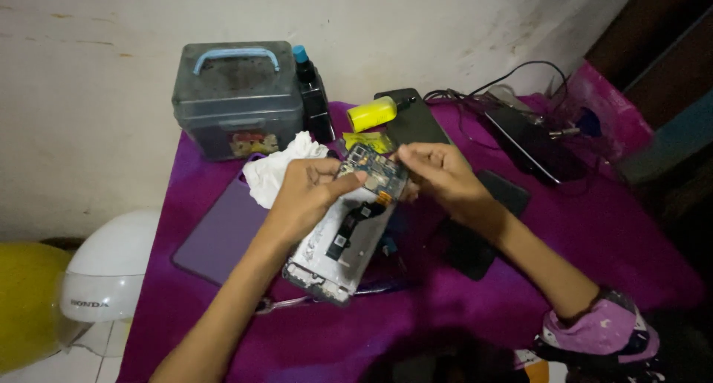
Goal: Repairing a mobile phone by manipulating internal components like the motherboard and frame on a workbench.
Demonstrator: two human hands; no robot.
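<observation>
A magenta cloth [564, 234], soft and rumpled, covers the table. At its eleven o'clock stands a grey plastic storage box [238, 101] with a light blue handle, boxy and scuffed. A flat purple phone back cover [223, 234] lies at nine o'clock beside a crumpled white rag [278, 171]. At centre is the opened smartphone [345, 238], a slim rectangle with bare circuit board and metal frame; its long axis runs from seven o'clock up to one o'clock. The left hand [308, 193] is clamped around its upper left edge, thumb over the board. The right hand [438, 171] pinches together at the phone's top end; what the fingertips hold is too small to tell. A yellow cylindrical bottle [371, 114] lies at twelve o'clock.
</observation>
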